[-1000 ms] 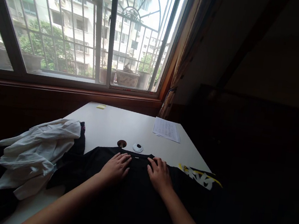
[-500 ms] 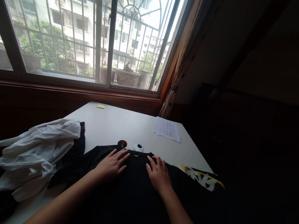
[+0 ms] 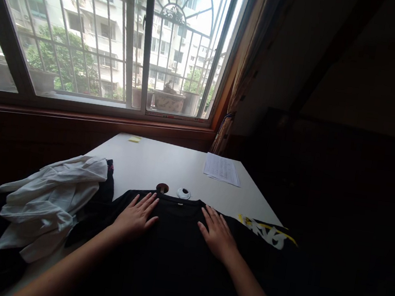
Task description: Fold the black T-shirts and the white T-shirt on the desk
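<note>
A black shirt [image 3: 171, 252] lies spread over the near part of the white table, its neckline toward the window. White and yellow lettering [image 3: 264, 232] marks its right sleeve. My left hand [image 3: 137, 213] rests flat on the shirt left of the collar, fingers stretched out. On the other side of the collar, my right hand [image 3: 217, 231] also lies flat with its fingers apart. A small pale label [image 3: 179, 204] shows inside the neckline. The shirt's lower part fades into shadow.
Crumpled white clothing [image 3: 46, 205] lies with dark cloth on the table's left side. Beyond the collar are a round hole [image 3: 162, 188] and a white ring-shaped piece [image 3: 184, 193]. Printed papers [image 3: 222, 169] and a yellow sticky note [image 3: 134, 139] lie farther back on the white table [image 3: 166, 161].
Both hands have slid outward across the shirt, the left one to the left and the right one to the right. The gap between them is wider.
</note>
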Action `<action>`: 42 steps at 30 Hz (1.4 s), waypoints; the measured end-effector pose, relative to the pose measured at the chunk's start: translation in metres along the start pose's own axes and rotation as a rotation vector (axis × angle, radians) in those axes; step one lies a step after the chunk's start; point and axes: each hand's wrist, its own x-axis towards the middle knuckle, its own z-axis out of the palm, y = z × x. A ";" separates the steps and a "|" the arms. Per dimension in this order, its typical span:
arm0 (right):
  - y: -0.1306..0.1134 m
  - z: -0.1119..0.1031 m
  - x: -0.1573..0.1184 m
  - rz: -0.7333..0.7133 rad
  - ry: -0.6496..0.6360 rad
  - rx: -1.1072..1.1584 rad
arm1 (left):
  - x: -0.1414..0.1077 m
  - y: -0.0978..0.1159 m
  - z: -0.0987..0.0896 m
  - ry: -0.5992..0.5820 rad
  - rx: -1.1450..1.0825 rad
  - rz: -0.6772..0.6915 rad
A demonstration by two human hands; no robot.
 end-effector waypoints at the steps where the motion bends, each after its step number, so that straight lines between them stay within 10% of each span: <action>1: 0.001 -0.001 -0.002 0.005 -0.011 -0.003 | -0.004 -0.003 -0.001 0.001 0.009 -0.017; 22: 0.015 -0.007 -0.038 -0.001 -0.046 -0.054 | -0.050 0.027 0.002 0.039 0.098 -0.076; 33: 0.019 -0.012 -0.045 0.012 -0.067 -0.014 | -0.063 -0.047 -0.041 0.141 0.264 -0.196; 42: 0.019 -0.012 -0.046 0.010 -0.066 -0.004 | -0.066 -0.061 -0.090 -0.077 0.143 -0.214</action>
